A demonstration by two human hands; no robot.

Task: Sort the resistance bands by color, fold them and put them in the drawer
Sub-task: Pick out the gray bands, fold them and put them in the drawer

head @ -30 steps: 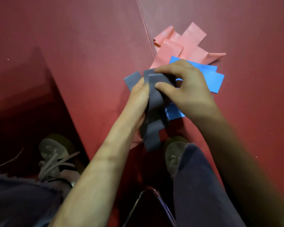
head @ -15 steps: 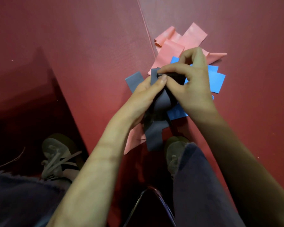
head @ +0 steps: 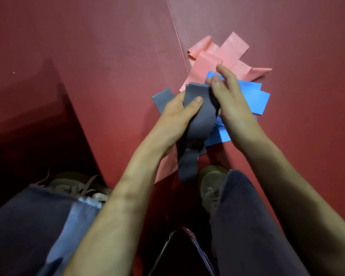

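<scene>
Grey rubber is in both hands. The left hand (head: 175, 116) holds the grey band (head: 202, 118), with its thumb pressed on the front and its fingers curled behind. The right hand (head: 233, 104) pinches the top edge of the same band between thumb and fingers. The band is lifted up on the near side of the blue bands (head: 255, 98), and 1 loose end hangs down toward the shoe (head: 211, 182). The blue bands lie flat on the red mat (head: 88, 76), partly under the right hand. The pink bands (head: 217, 56) lie just past the blue bands and touch them. 1 more pink strip (head: 165, 166) pokes out on the near side. 1 grey end (head: 161, 98) lies on the mat to the left of the blue bands, and I cannot tell if it belongs to the held band. I think the job is only starting. The colours sit in 1 mixed heap, the grey fold looks half made, and no drawer shows.
</scene>
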